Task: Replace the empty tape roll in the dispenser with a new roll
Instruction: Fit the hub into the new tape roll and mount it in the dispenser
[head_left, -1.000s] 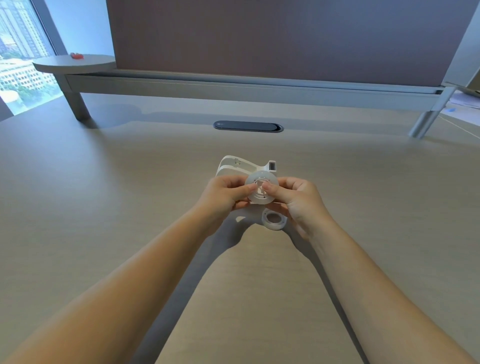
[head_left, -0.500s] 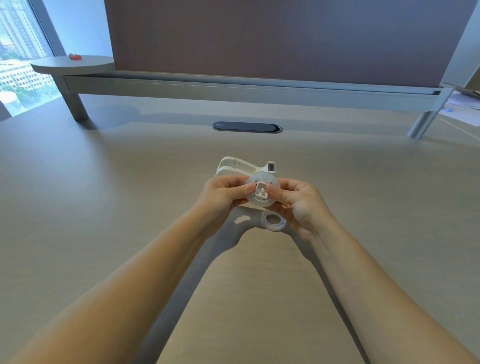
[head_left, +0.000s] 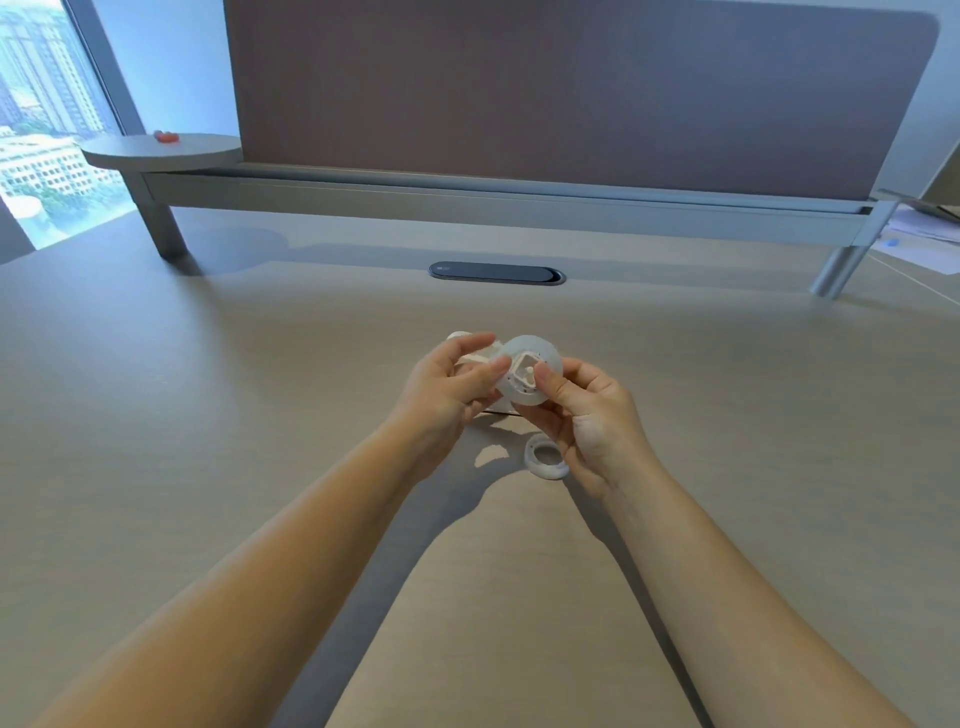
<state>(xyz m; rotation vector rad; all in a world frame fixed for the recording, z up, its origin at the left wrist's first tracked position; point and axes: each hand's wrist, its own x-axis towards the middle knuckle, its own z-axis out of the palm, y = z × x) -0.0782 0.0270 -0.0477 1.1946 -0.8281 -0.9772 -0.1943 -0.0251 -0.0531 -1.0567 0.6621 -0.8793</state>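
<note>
I hold a round white tape roll on its hub (head_left: 527, 376) just above the desk, between both hands. My left hand (head_left: 447, 387) pinches its left edge. My right hand (head_left: 587, 410) grips its right side, with the thumb on the square centre piece. Behind my left hand the white tape dispenser (head_left: 470, 353) stands on the desk, mostly hidden by my fingers. A small white ring, the empty core (head_left: 546, 457), lies flat on the desk below my right hand, apart from it.
The pale wood desk (head_left: 260, 415) stretches all around. A dark oval cable port (head_left: 496, 272) sits behind the dispenser. A grey partition on a metal rail (head_left: 493, 200) closes the back. Papers (head_left: 919, 236) lie at the far right.
Both hands have tilted the roll, so its square centre piece faces me more and my right thumb presses on it. The ring on the desk has stayed put.
</note>
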